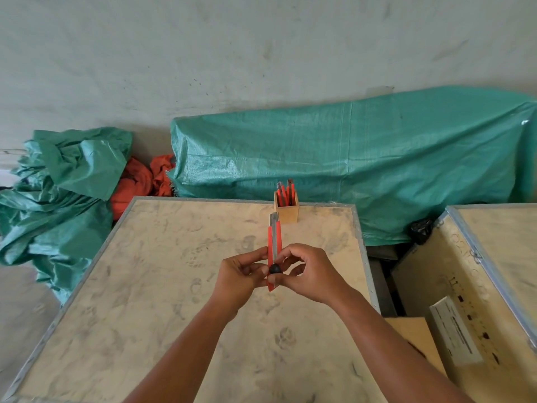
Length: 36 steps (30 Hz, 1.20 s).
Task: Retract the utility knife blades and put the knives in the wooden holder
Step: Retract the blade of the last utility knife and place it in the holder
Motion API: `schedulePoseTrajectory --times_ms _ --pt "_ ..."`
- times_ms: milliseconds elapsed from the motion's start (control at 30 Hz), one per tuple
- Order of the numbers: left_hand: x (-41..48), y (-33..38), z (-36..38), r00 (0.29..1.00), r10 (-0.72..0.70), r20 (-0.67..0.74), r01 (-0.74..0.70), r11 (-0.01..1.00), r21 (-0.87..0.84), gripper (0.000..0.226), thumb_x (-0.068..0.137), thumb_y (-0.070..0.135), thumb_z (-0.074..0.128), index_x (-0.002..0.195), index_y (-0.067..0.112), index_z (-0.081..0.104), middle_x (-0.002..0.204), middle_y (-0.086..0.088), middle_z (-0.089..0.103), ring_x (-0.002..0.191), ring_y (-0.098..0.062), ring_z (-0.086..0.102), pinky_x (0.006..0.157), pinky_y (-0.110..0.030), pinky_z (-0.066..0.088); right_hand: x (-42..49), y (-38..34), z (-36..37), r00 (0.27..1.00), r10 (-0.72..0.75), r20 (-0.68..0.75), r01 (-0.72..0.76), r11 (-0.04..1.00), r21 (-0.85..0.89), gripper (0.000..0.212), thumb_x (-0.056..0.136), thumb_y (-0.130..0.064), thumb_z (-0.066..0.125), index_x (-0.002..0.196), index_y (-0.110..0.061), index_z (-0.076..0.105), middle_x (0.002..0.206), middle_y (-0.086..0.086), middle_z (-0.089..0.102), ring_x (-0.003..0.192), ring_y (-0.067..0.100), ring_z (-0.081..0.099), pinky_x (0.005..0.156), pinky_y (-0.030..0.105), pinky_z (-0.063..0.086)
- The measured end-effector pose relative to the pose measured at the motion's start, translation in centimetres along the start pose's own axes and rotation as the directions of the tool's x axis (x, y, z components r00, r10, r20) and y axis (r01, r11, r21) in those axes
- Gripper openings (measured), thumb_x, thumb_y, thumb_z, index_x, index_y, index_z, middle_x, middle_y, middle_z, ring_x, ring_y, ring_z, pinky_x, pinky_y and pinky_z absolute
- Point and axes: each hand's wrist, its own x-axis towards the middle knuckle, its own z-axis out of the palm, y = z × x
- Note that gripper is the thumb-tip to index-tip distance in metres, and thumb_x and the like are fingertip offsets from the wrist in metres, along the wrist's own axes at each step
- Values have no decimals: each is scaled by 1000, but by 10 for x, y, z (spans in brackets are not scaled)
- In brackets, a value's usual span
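Head view, as I watched it from my remote station: both of the person's bare hands met above the middle of a dusty plywood crate lid point(162, 286) edged in metal. The left hand point(242, 276) was closed on the lower left side of an orange utility knife point(274, 251), its fingers point(255, 254) curled against the handle. The right hand point(309, 273) was pinched on the same knife from the right, thumb and fingertips gathered around the black slider knob point(275, 269) near the handle's lower end. I saw the knife held off the lid and pointing away from the person, with a grey blade tip point(273, 219) showing beyond the orange body. Past it, near the lid's far edge, stood the small wooden holder point(286, 212), upright, with several orange knives point(284, 191) already standing inside it; the held knife's tip appeared just beside the holder, and I could not tell whether they touched. Behind the crate lay a green tarpaulin point(348, 158) over a long bulk, with crumpled orange cloth point(139, 181) to its left, and a second open crate point(465, 286) stood at the right
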Motion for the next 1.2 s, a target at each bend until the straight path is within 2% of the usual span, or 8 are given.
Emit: schedulePoseTrajectory --times_ms 100,400,567,667,833,933,1067,1200 --pt "1 -1 1 1000 3 -2 -3 1000 0 40 89 -14 61 122 7 70 94 -12 81 86 -27 78 73 -34 65 -3 2 -4 1000 -4 27 3 1000 17 37 77 -20 88 112 -26 76 104 -11 75 91 10 72 74 30 63" --pt "8 -2 8 1000 -4 7 4 1000 9 40 90 -14 60 121 8 70 90 -8 81 82 -26 79 69 -29 64 -2 7 3 995 42 -90 -42 999 -2 24 74 -33 89 91 -24 74 89 -14 74 84 8 72 68 30 63" --pt "23 1 9 999 4 39 -6 999 52 42 91 -12 59 123 13 70 95 -12 80 85 -29 78 74 -29 63 12 16 -1 989 52 -136 -43 997 70 27 91 -25 74 118 -26 73 111 -11 76 93 7 73 77 25 63" --pt "42 4 13 999 12 45 -16 996 88 41 92 -10 59 124 12 69 96 -12 80 85 -28 78 76 -31 64 32 25 -6 979 70 -190 -63 997 43 29 93 -15 72 120 -25 73 118 -7 75 97 11 72 81 30 64" --pt "87 17 21 999 34 31 -38 991 126 41 91 -12 60 123 13 69 93 -13 80 80 -26 79 67 -25 62 78 35 -23 966 58 -251 -57 998 13 27 94 -13 70 119 -22 74 121 -6 74 104 9 69 84 14 54" --pt "124 23 24 997 74 25 -77 982 173 40 90 -13 60 122 9 70 95 -18 79 80 -33 78 73 -35 65 110 44 -36 961 42 -275 -44 999 1 28 93 -12 72 119 -23 75 119 -5 75 103 8 70 84 13 55" --pt "182 22 29 995 95 26 -99 966 238 39 90 -13 59 121 8 71 95 -21 78 82 -37 77 79 -47 64 158 64 -52 949 47 -310 -41 999 24 31 89 -2 72 113 -21 76 110 -1 78 96 13 74 85 31 62" --pt "242 15 35 989 142 28 -143 925 353 43 86 -8 64 119 19 73 98 -6 80 91 -27 76 89 -48 60 204 94 -58 922 61 -383 -56 998 24 30 86 3 72 107 -19 78 106 0 78 95 15 74 86 36 62"
